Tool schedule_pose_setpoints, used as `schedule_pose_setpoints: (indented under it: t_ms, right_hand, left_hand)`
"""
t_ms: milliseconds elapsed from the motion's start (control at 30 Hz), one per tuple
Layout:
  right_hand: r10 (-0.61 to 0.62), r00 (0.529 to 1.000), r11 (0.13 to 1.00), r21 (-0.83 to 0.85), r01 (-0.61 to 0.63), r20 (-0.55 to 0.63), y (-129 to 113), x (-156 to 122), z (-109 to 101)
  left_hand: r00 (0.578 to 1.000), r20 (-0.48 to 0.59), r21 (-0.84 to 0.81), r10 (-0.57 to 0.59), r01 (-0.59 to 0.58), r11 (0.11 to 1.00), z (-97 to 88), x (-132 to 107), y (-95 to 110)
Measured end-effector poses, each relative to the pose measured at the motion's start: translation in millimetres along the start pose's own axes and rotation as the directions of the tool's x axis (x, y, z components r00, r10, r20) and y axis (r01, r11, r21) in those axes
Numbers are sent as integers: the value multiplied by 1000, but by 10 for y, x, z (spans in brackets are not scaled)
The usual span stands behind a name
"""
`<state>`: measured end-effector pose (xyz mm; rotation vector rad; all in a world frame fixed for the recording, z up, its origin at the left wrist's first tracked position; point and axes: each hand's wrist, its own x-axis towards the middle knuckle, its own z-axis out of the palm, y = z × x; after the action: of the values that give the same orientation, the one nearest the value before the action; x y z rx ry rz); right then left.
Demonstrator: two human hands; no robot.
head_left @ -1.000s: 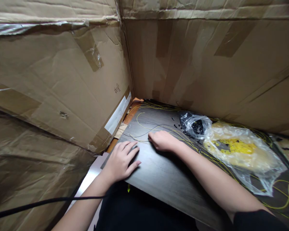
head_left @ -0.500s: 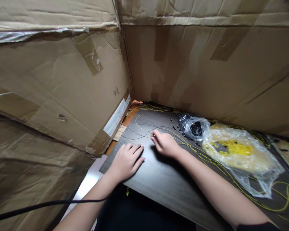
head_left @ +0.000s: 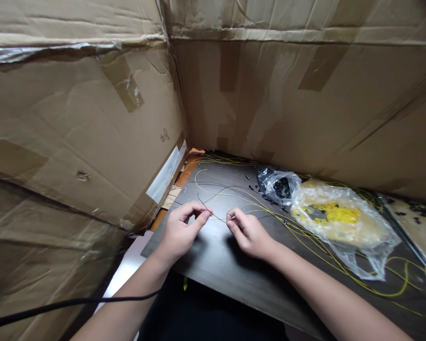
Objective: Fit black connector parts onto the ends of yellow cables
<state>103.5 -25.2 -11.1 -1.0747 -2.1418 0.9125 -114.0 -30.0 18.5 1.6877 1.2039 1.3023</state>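
Note:
My left hand [head_left: 180,230] and my right hand [head_left: 247,232] hover just over the dark tabletop [head_left: 227,270], both pinched on the same thin yellow wire [head_left: 218,218]. The short stretch of wire runs between the two sets of fingertips. A dark strand rises from the left fingers. Beyond the hands lie more loose yellow and black wires [head_left: 223,189], looping toward the back corner.
Taped cardboard walls [head_left: 92,118] close in at left and behind. A small clear bag of black parts [head_left: 279,185] and a larger bag of yellow parts [head_left: 341,220] lie at right. A black cable [head_left: 57,305] crosses the lower left. The table edge is near my lap.
My left hand has lifted off the tabletop and closed on the wire. My right hand has drawn back toward me, holding the wire's other side.

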Motion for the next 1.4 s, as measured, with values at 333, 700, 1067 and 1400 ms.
schedule_pose_setpoints:
  t_ms: [333, 700, 1067, 1400]
  right_hand:
    - [57, 983, 989, 142, -32, -172, 88, -286, -27]
    - [60, 996, 960, -270, -76, -68, 343, -236, 6]
    - [-133, 958, 802, -540, 256, 256, 289, -183, 23]
    - [-115, 879, 576, -690, 438, 462, 58, -59, -6]
  left_hand:
    - [975, 210, -17, 75, -73, 997, 390, 234, 71]
    - [957, 288, 425, -33, -98, 900, 118, 77, -121]
    - [859, 504, 718, -94, -356, 598, -128, -350, -153]
    - [903, 426, 759, 49, -386, 524, -120, -283, -240]
